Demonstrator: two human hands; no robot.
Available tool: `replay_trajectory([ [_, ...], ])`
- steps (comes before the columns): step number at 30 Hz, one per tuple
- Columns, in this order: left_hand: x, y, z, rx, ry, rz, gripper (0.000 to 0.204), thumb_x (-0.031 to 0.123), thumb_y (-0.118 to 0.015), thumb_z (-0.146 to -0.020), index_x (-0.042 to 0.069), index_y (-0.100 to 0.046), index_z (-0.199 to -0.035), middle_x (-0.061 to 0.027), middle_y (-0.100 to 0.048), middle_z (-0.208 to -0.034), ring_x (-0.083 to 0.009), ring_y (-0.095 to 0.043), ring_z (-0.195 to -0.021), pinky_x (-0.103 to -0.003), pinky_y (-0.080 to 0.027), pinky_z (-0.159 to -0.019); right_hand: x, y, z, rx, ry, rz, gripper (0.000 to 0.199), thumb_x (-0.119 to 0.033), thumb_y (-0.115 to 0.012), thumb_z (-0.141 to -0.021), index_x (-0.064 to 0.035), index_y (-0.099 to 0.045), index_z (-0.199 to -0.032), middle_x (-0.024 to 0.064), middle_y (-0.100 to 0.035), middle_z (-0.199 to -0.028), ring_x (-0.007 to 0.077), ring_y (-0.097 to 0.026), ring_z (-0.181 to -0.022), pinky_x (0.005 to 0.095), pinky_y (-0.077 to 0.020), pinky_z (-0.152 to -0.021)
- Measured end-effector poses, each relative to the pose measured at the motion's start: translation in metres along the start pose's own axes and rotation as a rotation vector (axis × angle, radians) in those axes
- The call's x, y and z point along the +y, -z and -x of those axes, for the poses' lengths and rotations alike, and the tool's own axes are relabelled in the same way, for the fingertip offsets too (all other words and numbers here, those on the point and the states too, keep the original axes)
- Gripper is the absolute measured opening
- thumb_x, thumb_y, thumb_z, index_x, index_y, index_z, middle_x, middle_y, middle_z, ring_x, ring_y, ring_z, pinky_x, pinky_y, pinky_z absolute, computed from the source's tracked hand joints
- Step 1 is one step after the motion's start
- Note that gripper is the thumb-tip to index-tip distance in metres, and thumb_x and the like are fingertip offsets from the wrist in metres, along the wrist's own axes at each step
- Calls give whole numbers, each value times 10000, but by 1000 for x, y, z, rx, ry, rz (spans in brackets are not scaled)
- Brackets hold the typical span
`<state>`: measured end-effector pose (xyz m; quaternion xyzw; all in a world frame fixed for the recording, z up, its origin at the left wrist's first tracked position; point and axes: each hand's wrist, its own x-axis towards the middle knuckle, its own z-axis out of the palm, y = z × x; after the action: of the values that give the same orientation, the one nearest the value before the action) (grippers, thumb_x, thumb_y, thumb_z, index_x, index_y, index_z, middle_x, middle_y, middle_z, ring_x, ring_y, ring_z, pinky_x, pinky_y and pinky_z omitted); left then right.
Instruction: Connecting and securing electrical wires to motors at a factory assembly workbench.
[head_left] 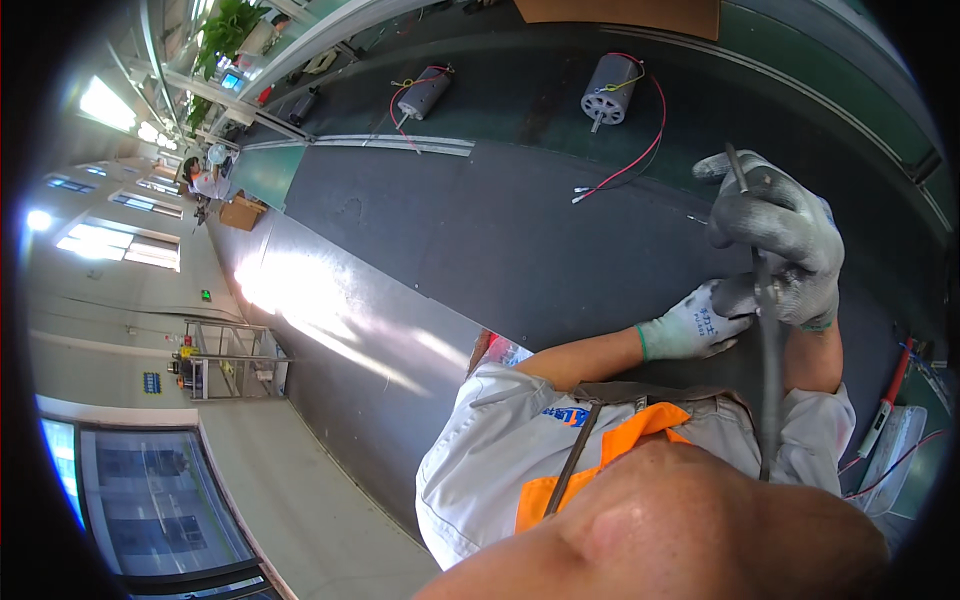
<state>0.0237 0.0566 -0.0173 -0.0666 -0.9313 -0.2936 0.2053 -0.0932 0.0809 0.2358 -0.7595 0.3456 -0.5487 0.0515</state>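
My right hand (785, 235), in a grey glove, is closed round a slim grey air tool (762, 290) held upright over the dark belt (480, 220). A thin rod sticks out above the fist, and a grey hose (770, 400) runs down from the tool toward my chest. My left hand (690, 325), in a white glove with a grey palm, grips the tool just below the right fist. What the tool's tip touches is hidden by the gloves.
Two grey motors (425, 92) (610, 88) with red, black and yellow leads lie farther along the belt. A red-handled tool (890, 390) and a white tray (900, 440) sit at the right. A steel ledge (350, 330) borders the belt. A co-worker (205, 180) sits far off.
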Motion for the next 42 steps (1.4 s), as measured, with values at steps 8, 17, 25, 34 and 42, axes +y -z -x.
replay_trajectory([
  [8,-3,3,-2,-5,-107,-32,436,268,-636,-867,118,-584,-1273,-164,-541,-1351,-393,-506,-1260,-561,-366,-1094,10,-11,-10,-55,-20,39,614,-269,-831,-524,-66,-771,-1100,182,-674,-917,337,-685,-803,372,-546,-680],
  [17,2,4,-5,-71,-47,50,422,252,-650,-864,129,-599,-1264,-172,-548,-1323,-400,-513,-1241,-569,-381,-1073,21,-10,-1,29,-45,-26,651,-331,-836,-515,11,-755,-1063,187,-692,-953,321,-701,-824,366,-553,-685],
  [25,-3,3,-1,-18,-124,25,312,248,-649,-867,137,-614,-1157,-147,-564,-1293,-381,-529,-1198,-573,-384,-1050,22,-11,1,-78,-45,24,651,-310,-837,-476,-41,-775,-1065,190,-701,-954,345,-699,-828,371,-558,-689],
  [34,6,15,-10,-54,-95,-30,372,281,-682,-849,137,-630,-1187,-100,-589,-1267,-327,-519,-1270,-536,-396,-1079,0,15,111,106,-629,392,680,-120,-822,-687,-59,-635,-1337,114,-689,-1076,182,-658,-838,314,-534,-748],
  [42,9,39,-13,-138,-45,-133,385,250,-683,-867,110,-621,-1220,-111,-571,-1291,-338,-492,-1286,-527,-376,-1086,-41,45,288,163,-1469,1534,461,-230,-615,-929,-103,-568,-1369,238,-631,-1211,412,-609,-1074,513,-498,-906],
])
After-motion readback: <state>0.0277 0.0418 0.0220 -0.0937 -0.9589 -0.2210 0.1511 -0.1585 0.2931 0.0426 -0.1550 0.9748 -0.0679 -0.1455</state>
